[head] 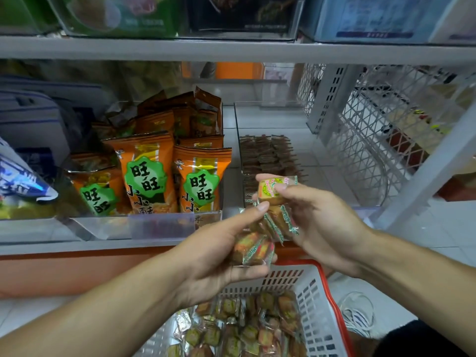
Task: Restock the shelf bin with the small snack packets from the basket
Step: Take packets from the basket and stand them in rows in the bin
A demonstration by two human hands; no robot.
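Above basket [319, 300], two hands [213, 256] [322, 222], several packets [273, 194]

Two bare forearms, entering from seven and four o'clock, no sleeves, watch, rings or gloves showing. Left grip [219, 256] and right grip [319, 225] uncovered too. Dark clothing (blurred, cut off) at five o'clock.

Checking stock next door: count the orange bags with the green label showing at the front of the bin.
3 orange bags: left, partly sunk; middle, tallest; right. More stand behind them, labels hidden.
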